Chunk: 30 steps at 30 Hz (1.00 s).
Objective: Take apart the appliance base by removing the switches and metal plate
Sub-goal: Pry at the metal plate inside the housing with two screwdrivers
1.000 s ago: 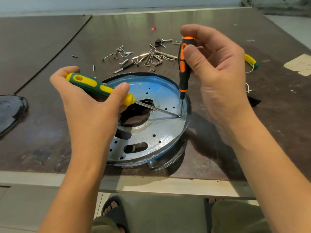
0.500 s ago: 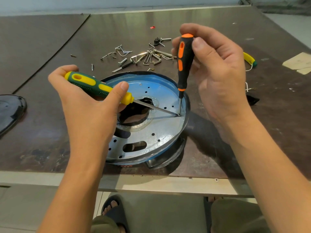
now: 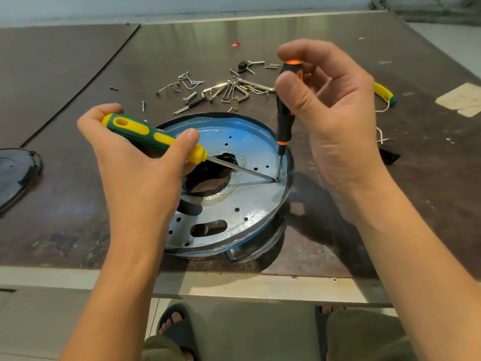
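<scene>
Head view, looking down on a dark table [image 3: 78, 204]. The appliance base [image 3: 256, 247] sits at the near edge, centred between the forearms, with its metal plate [image 3: 250, 201] in place and facing up.

Left hand [image 3: 138, 165]: fingers and thumb curl round the handle of a green-and-yellow screwdriver [image 3: 145, 134]. Its shaft lies nearly flat across the plate's central opening [image 3: 210, 175], pointing right. This hand and wrist hide the left part of the plate.

Right hand [image 3: 338, 113]: thumb and forefinger pinch the top of a black-and-orange screwdriver [image 3: 285, 118], held close to upright. The remaining fingers are loosely curled behind it.

Both tips meet at one spot on the plate near its right rim. Whether a screw head lies there cannot be made out. No switch can be identified; the slots show only dark interior.

Beyond the base lies a scatter of loose screws and hex keys [image 3: 229, 91]; individual items are too small to sort. A black cover [image 3: 15, 170] is cut off by the left border. A yellow-handled tool [image 3: 384, 93] shows past the right hand, its working end hidden. A small black piece [image 3: 387, 156] lies near the right wrist, its identity unclear. Below the table edge, a sandalled foot [image 3: 174, 324] is partly visible.
</scene>
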Motion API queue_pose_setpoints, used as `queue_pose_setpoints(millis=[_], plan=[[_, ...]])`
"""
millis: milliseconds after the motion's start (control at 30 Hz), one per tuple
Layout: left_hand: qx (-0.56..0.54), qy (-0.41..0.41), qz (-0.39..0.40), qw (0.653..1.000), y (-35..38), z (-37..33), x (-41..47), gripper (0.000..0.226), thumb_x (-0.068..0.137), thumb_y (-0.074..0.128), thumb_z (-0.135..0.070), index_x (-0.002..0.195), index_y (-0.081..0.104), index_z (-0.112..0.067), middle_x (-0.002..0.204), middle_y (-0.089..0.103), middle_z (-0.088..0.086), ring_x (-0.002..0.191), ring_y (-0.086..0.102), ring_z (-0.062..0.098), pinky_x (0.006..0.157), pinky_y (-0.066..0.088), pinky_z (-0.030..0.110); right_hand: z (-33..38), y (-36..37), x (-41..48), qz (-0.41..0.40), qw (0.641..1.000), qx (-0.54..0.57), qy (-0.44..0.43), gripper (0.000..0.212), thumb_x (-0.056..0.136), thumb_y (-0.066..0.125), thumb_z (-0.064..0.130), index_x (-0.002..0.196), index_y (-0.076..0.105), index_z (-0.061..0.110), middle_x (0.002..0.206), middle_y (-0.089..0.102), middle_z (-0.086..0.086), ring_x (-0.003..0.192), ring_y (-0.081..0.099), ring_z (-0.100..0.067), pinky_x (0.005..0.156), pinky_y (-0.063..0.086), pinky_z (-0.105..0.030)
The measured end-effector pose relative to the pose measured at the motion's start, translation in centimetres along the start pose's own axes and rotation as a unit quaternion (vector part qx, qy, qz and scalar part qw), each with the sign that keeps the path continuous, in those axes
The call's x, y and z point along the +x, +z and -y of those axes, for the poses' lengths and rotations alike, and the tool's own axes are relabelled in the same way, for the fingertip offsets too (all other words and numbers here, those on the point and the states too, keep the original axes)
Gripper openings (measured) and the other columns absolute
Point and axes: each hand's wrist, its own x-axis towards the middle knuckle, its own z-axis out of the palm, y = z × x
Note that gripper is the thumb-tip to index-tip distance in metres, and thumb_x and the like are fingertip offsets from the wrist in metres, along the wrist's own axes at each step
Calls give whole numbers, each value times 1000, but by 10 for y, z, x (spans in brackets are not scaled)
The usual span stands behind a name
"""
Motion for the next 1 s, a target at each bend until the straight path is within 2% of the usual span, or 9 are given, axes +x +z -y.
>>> queue_pose_setpoints(millis=[67, 200, 267, 400, 567, 633, 733, 900, 1000], plan=[[-8, -7, 1, 1000, 0, 1, 0, 71, 77, 86, -19, 124, 34, -24, 112, 48, 8, 82, 73, 20, 68, 64, 33, -1, -1, 1, -6, 1000, -15, -6, 22, 92, 71, 4, 113, 63, 6, 91, 61, 0, 83, 57, -6, 80, 51, -26], [-6, -9, 0, 1000, -1, 1, 1, 71, 75, 86, -22, 123, 34, -25, 112, 48, 7, 90, 71, 27, 68, 64, 35, -3, -6, 0, -8, 999, 25, 20, 24, 101, 54, -1, 124, 60, 1, 102, 68, -16, 93, 67, -26, 87, 55, -36], [-9, -10, 0, 1000, -1, 2, 2, 71, 75, 86, -22, 123, 34, -26, 113, 48, 9, 91, 71, 30, 69, 64, 35, -1, -6, 0, -19, 999, 35, 29, 22, 102, 52, 1, 122, 61, 3, 104, 69, -15, 95, 67, -24, 86, 54, -35], [9, -3, -2, 1000, 0, 1, 0, 69, 78, 85, -22, 124, 33, -25, 109, 50, 4, 84, 74, 23, 69, 64, 31, -1, -3, 2, -28, 999, -24, -6, 24, 94, 69, 3, 117, 63, 4, 96, 65, 0, 88, 60, -4, 81, 52, -27], [10, 0, 3, 1000, -1, 0, 0, 68, 80, 84, -21, 125, 33, -25, 115, 50, 7, 84, 74, 20, 68, 63, 29, -5, -3, -1, -23, 999, 24, -4, 28, 99, 56, -3, 126, 60, 1, 106, 69, -17, 99, 68, -27, 90, 56, -38], [13, 2, 5, 1000, 0, 0, 0, 68, 80, 84, -21, 126, 33, -25, 114, 50, 6, 84, 73, 19, 68, 63, 30, -3, -1, -2, -24, 999, 26, 0, 25, 99, 58, -1, 124, 60, 0, 104, 67, -15, 97, 65, -21, 87, 54, -34], [9, 1, 1, 1000, 0, 0, -1, 69, 80, 84, -18, 125, 33, -25, 109, 49, 2, 83, 72, 14, 68, 64, 31, -2, 1, 0, -24, 999, -23, -8, 25, 95, 67, 3, 119, 60, 0, 97, 63, -2, 89, 59, -9, 84, 53, -30], [9, 5, 5, 1000, 0, -1, -3, 67, 82, 83, -17, 126, 32, -24, 106, 50, -1, 78, 73, 8, 59, 62, 27, -2, -2, -2, -27, 999, 28, 17, 21, 105, 44, 0, 122, 57, -1, 106, 66, -19, 98, 66, -26, 88, 57, -38], [9, 9, 6, 1000, 2, -2, -5, 65, 84, 81, -15, 125, 32, -24, 98, 50, -5, 71, 73, 2, 49, 58, 25, 1, -1, -1, -25, 999, 17, 17, 13, 103, 53, 8, 113, 61, 6, 101, 65, -12, 94, 62, -18, 81, 54, -34]])
